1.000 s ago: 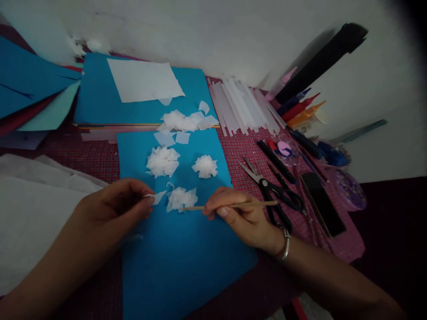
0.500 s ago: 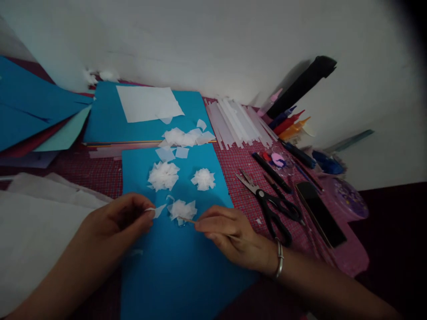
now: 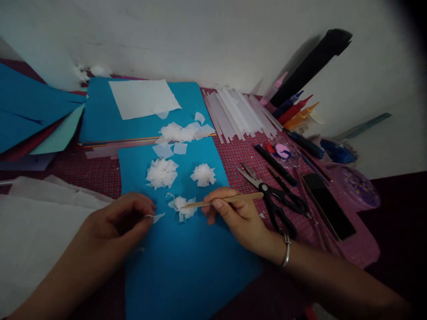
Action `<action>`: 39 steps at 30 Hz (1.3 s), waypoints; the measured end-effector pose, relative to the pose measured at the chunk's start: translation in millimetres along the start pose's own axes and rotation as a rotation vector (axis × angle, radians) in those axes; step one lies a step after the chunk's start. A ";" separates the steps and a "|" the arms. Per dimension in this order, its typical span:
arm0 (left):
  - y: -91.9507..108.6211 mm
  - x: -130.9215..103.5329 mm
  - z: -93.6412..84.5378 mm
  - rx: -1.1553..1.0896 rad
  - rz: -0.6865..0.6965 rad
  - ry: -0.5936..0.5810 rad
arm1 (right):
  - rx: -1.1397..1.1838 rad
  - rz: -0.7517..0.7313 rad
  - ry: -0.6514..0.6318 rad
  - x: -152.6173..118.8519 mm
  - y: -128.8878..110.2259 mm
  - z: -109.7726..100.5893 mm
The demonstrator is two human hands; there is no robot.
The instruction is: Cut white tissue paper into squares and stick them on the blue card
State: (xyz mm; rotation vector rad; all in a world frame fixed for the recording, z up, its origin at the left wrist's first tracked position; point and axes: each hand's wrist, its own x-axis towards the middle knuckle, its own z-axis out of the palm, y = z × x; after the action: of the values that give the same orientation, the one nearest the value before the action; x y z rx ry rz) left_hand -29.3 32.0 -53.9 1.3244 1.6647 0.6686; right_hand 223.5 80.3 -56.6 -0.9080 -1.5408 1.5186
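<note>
Right grip (image 3: 238,218) pinches the stick (image 3: 246,197), long axis crosswise, pointing left; left grip (image 3: 115,233) pinches paper (image 3: 158,218).

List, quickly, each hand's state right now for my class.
Left hand: closed, pinching a small white paper piece.
Right hand: closed, holding a thin wooden stick, tip at the nearest white paper cluster.

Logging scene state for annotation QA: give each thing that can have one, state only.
Left hand: pinching paper scrap
Right hand: gripping wooden stick
Wooden stick: tip at nearest paper cluster
Nearest paper cluster: on blue sheet, ruffled
Blue sheet: lying flat
Scissors: lying down, blades parted
Phone: lying, screen dark
</note>
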 end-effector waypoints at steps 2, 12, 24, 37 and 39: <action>2.9 -0.3 -5.4 -0.002 0.002 -0.096 | 0.024 0.021 0.008 1.9 0.0 -0.2; 36.8 18.5 -8.3 0.176 0.142 -0.415 | 0.003 0.002 -0.027 6.6 -1.6 -2.5; 43.6 35.1 10.3 0.292 0.226 -0.266 | 0.035 -0.059 0.028 1.4 -0.5 -1.0; 33.6 37.7 14.4 0.215 0.274 -0.236 | -0.715 -0.506 -0.286 -3.2 -24.8 6.5; 33.5 37.9 14.9 0.212 0.283 -0.228 | -0.781 -0.502 -0.302 -2.4 -24.8 8.8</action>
State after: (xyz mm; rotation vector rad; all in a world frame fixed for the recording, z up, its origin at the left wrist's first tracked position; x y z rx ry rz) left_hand -1.9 76.0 -44.5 1.7416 1.4067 0.4882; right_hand 217.4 73.3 -31.8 -0.6156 -2.4343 0.6979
